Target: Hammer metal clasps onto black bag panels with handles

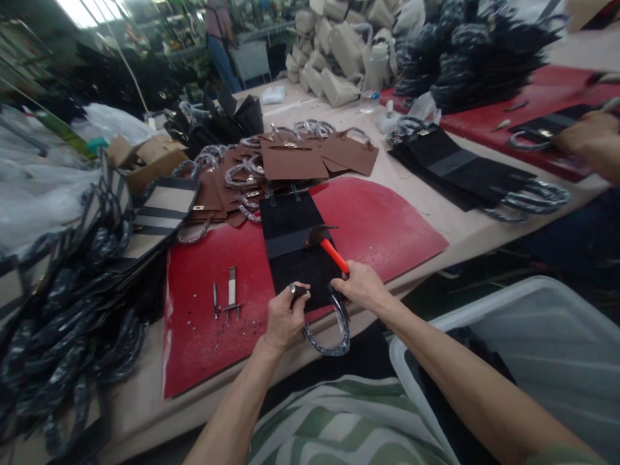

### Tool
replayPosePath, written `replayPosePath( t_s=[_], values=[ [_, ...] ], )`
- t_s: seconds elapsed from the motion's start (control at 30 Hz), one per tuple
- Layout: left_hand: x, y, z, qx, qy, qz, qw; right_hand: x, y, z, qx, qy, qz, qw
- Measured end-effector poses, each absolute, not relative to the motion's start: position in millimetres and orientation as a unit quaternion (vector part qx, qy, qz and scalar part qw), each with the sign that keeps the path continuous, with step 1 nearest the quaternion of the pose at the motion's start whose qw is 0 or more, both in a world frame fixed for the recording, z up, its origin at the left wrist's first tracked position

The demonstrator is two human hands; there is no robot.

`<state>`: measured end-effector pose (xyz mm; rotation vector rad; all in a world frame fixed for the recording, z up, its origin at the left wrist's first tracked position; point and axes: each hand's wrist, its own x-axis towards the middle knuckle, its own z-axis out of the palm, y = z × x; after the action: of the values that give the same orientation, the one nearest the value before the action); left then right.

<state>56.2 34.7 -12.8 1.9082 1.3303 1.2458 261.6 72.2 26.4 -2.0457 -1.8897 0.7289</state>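
My right hand (363,285) is closed round the orange-red handle of a hammer (334,253), whose dark head is over the black bag panel (285,223). In my left hand (285,318) a short dark rod-like tool with a shiny end (297,290) is pinched between thumb and fingers; its lower part is hidden. The panel lies on a red mat (382,219), with a grey band across its middle. A plastic-wrapped loop handle (332,351) hangs from its near end, over the table edge between my hands.
On the mat's left lie a thin metal rod (216,301) and a T-shaped tool (232,290). Brown panels (295,158) are heaped behind, black panels (455,161) stacked right. Black bag pieces (87,290) crowd the left. A pale bin (542,323) stands right; another person's hand (593,142) works beyond.
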Motion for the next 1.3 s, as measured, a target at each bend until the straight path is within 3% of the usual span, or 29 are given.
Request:
replayPosePath(
  t_s=[0.1, 0.23, 0.4, 1.3],
  values=[
    [54, 33, -13, 0.693, 0.497, 0.468, 0.231, 263, 72, 27, -0.714, -0.643, 0.253, 0.114],
    [48, 35, -13, 0.772, 0.401, 0.439, 0.228, 261, 72, 28, -0.73, -0.634, 0.24, 0.089],
    [52, 37, -4, 0.65, 0.518, 0.476, 0.288, 260, 71, 28, -0.726, -0.639, 0.238, 0.083],
    [63, 42, 0, 0.664, 0.515, 0.437, 0.322, 261, 69, 27, -0.714, -0.656, 0.233, 0.07]
  ],
)
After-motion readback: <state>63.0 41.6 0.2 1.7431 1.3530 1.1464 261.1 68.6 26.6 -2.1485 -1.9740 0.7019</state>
